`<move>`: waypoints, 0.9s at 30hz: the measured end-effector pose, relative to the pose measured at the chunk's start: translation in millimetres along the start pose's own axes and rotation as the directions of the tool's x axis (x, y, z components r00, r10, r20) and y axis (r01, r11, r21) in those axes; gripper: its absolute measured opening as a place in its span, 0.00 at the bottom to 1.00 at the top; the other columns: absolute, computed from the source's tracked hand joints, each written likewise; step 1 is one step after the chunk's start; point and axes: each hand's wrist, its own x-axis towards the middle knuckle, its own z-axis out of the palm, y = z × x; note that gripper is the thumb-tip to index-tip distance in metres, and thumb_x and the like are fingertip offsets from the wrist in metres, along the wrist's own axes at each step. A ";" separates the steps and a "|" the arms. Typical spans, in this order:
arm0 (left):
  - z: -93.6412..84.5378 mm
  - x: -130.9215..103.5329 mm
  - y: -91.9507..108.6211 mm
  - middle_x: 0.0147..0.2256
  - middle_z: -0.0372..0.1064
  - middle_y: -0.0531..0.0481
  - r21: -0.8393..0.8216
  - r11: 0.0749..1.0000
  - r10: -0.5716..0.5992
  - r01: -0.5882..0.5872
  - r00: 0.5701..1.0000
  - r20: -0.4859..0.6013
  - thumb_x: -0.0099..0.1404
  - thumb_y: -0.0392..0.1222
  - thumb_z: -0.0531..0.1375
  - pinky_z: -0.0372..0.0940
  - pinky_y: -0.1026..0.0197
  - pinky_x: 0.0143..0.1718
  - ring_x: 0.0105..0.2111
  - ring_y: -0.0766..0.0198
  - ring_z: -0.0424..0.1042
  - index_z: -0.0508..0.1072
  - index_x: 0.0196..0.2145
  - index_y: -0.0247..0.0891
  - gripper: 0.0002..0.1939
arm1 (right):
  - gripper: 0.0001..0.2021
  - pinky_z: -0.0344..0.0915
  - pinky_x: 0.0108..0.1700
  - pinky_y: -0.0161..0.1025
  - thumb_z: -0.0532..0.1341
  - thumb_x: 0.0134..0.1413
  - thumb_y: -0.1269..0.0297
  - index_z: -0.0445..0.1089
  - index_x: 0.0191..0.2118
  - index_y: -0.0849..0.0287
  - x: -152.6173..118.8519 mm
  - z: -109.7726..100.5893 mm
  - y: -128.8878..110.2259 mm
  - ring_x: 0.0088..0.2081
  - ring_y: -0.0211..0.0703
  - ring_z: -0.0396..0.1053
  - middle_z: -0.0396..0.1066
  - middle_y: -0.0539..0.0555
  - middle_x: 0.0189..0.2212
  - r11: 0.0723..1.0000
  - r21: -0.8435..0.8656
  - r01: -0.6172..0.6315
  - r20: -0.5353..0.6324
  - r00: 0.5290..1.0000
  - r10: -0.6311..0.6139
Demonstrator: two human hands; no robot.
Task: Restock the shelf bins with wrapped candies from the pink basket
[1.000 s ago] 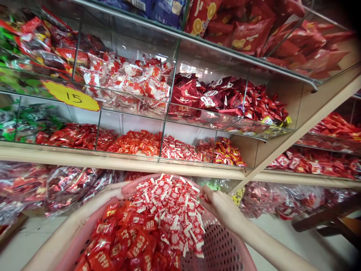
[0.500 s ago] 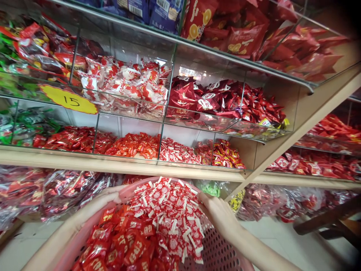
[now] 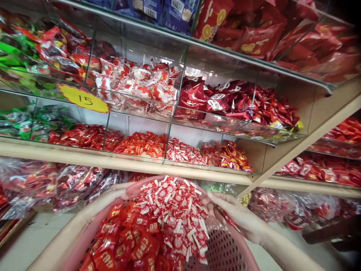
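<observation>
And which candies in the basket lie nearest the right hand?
The small red-and-white candies; the larger, gold-lettered ones lie nearer the left arm.

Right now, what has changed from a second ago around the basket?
The right hand has shifted to the right beside the basket; a red sliver now shows against it. The left hand stays at the opposite rim; the red candies and red-and-white candies look unchanged.

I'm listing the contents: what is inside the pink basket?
The pink basket holds small red-and-white packets heaped against larger red packets. Whatever lies beneath these heaps is covered; the near end is out of frame.
</observation>
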 end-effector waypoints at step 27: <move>7.6 -8.3 8.6 0.45 0.70 0.51 -0.085 0.996 0.007 0.003 0.993 0.115 0.48 0.29 0.51 0.58 0.54 0.50 0.48 0.54 0.66 0.69 0.47 0.38 0.27 | 0.10 0.58 0.33 0.36 0.54 0.52 0.61 0.68 0.36 0.59 68.2 36.1 -34.0 0.29 0.38 0.61 0.67 0.50 0.29 0.700 -0.568 0.433 0.007 0.853 -0.522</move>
